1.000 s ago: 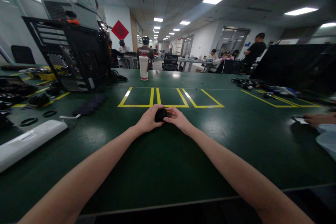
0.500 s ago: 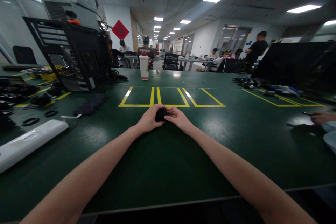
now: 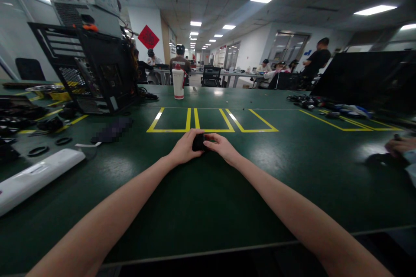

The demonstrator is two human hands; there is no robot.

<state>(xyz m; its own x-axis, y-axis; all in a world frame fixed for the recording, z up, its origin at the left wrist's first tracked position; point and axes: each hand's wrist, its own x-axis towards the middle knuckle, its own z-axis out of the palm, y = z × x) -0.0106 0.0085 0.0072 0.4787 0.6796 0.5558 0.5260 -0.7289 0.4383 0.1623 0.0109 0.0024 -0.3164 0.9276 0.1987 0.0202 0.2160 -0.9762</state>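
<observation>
Between my two hands is a small black object [image 3: 198, 142], its kind too dark and covered to make out. My left hand [image 3: 186, 148] wraps round its left side, thumb toward me and fingers over the far side. From the right, my right hand [image 3: 221, 146] grips its edge with thumb and fingertips. Both hands are low over the green table [image 3: 195, 207], just in front of the yellow tape outlines [image 3: 211, 130]. Whether the object touches the table is hidden.
On the left stand a black computer case [image 3: 107, 65] and a white power strip [image 3: 42, 177], with black rings [image 3: 38, 151] nearby. A white cup [image 3: 178, 82] stands far ahead. Cables [image 3: 305, 101] lie at right, near another person's hand [image 3: 401, 145].
My hands and the black object stay almost in place; my right fingers shift only slightly. At the far right, the other person's hand has moved a little.
</observation>
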